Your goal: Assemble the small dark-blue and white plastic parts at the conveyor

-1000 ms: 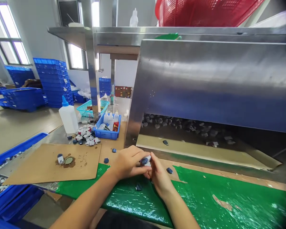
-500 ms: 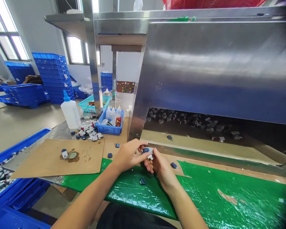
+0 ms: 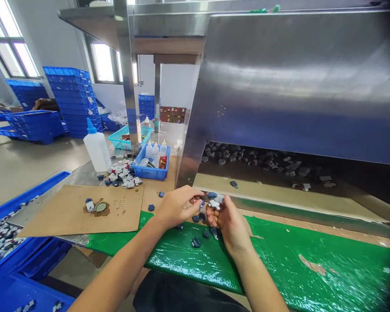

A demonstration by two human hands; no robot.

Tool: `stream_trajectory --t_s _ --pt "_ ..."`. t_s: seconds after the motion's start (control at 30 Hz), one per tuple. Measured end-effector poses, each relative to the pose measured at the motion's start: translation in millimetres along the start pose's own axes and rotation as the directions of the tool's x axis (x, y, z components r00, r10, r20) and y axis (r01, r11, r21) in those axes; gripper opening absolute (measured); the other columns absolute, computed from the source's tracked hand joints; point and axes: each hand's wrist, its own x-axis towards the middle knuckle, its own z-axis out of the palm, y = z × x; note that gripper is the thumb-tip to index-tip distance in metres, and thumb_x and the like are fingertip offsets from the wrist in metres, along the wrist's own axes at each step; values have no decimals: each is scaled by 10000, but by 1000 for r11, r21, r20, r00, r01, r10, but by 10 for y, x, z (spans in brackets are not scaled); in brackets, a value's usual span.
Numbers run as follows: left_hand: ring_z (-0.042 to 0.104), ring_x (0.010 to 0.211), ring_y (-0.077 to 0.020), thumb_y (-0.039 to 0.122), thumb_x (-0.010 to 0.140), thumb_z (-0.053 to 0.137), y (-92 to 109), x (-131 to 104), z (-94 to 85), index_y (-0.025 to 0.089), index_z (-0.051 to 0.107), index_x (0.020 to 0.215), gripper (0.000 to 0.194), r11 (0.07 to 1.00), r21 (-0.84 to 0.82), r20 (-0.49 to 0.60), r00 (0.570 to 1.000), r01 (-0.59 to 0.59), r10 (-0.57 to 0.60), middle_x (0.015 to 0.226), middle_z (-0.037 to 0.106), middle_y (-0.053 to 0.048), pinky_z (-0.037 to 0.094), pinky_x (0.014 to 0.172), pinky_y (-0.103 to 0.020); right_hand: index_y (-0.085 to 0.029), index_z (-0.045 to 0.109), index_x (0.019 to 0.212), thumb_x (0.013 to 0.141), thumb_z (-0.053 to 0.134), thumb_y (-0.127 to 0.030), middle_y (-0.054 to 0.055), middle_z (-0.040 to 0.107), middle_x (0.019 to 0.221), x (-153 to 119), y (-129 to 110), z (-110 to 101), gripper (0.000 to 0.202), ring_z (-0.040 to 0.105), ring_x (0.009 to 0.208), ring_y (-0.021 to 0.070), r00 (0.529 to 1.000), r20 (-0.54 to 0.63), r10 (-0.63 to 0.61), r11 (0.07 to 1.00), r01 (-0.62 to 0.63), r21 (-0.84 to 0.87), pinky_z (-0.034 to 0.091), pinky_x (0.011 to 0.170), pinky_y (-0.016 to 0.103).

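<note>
Here, a person's two bare hands meet over a glossy green plastic sheet (image 3: 279, 264) on the work surface. The right hand (image 3: 229, 221), palm up, has its fingers (image 3: 214, 212) curled around a small white piece (image 3: 215, 203) topped by a dark blue cap (image 3: 212, 195), near the steel tunnel's mouth. The left hand (image 3: 175, 208) sits just beside it, fingers half-curled; whether they grip anything cannot be told. About five dark blue caps (image 3: 195, 242), small and faceted, lie loose on the sheet just under the hands. To the left, a flat brown cardboard sheet (image 3: 68, 212) carries one round metal lid (image 3: 100, 206) and one small white-and-blue piece. Farther back stand one translucent squeeze bottle with a blue nozzle (image 3: 97, 149), a heap of small white and blue parts (image 3: 121, 178), and a blue plastic tray (image 3: 151, 167) holding three small dropper bottles. The brushed steel tunnel (image 3: 295, 86) fills the right; many small grey pieces lie scattered inside it.
</note>
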Motion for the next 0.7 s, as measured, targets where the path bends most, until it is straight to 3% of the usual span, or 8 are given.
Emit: stream_trajectory --t_s 0.23,0.43,0.7 --pt "591 776 -112 232 835 511 19 8 -21 202 612 959 163 1000 7 -6 1000 -15 15 863 629 -5 442 634 -194 -176 579 917 775 523 -549 17 591 672 0 53 -10 403 476 527 111 996 76 -52 992 60 -109 332 431 224" --pt "594 827 -127 233 833 512 16 9 -16 230 592 1048 229 998 30 7 999 -47 47 963 628 -10 459 702 -222 -218 566 1055 777 517 -466 -4 560 659 -26 31 -4 376 472 555 132 995 50 -90 980 97 -171 325 445 232" --pt "589 803 -133 247 830 508 42 14 -35 202 600 974 176 1000 30 29 1000 -3 3 919 627 -23 462 689 -229 -220 531 1111 759 533 -514 3 549 646 -5 61 -17 459 492 584 154 995 66 -70 970 83 -230 326 458 243"
